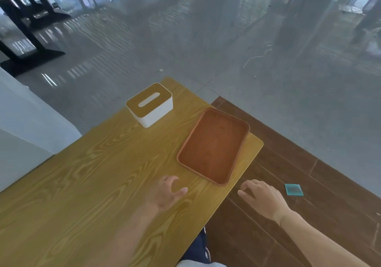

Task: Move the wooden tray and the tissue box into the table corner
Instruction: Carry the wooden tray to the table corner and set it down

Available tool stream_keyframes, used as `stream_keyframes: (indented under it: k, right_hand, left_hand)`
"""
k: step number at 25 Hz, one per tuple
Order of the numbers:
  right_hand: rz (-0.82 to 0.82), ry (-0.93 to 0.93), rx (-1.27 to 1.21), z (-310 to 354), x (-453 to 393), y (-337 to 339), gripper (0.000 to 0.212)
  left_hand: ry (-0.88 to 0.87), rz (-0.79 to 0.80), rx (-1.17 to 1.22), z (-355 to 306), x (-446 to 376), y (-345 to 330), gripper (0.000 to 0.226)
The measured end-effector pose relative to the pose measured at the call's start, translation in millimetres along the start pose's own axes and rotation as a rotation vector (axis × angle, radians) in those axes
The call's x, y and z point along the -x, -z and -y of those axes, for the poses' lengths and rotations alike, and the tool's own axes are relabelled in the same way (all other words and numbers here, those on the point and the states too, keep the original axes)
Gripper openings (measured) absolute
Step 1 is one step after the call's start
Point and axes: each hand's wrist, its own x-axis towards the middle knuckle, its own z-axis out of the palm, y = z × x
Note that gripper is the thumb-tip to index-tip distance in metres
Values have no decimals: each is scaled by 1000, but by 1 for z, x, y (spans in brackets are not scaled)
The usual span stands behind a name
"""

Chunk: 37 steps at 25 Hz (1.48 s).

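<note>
The wooden tray [213, 146] lies at the surface's [92, 163] right edge, long axis running away from the person, tissue box [149, 104] beyond-left. Both hands (empty, fingers loosely spread) sit just short; left hand [168, 192] nearer than right hand [260, 197].

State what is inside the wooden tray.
The wooden tray shows only its bare reddish-brown floor; nothing lies in it. Neither hand is in it. The table surface beneath it is covered.

Bare forearms [321, 237], no sleeves; dark navy trousers [198, 244].
</note>
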Motion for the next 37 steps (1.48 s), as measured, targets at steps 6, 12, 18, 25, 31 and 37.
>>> stream_keyframes:
  k: [6,12,18,25,31,37]
  right_hand:
    - [112,-274,-275,1,-87,7,34]
    - [111,-533,-582,-5,-148,9,63]
    - [145,-620,-672,-10,-173,16,46]
    - [316,-487,-1081,-12,-157,51,55]
    - [333,-366,-1274,-11,-132,67,73]
    - [397,-150,-1268,-1,-105,79,68]
  left_hand:
    - [270,-48,331,-23,-60,-23,53]
    - [476,-142,367,-49,-82,-32,52]
    - [630,-251,620,-70,-90,-40,17]
    - [588,-358,1025,-80,-75,-33,7]
    - [397,-548,974,-85,-41,-21,16]
    - [323,-758,945,-72,20,-23,10]
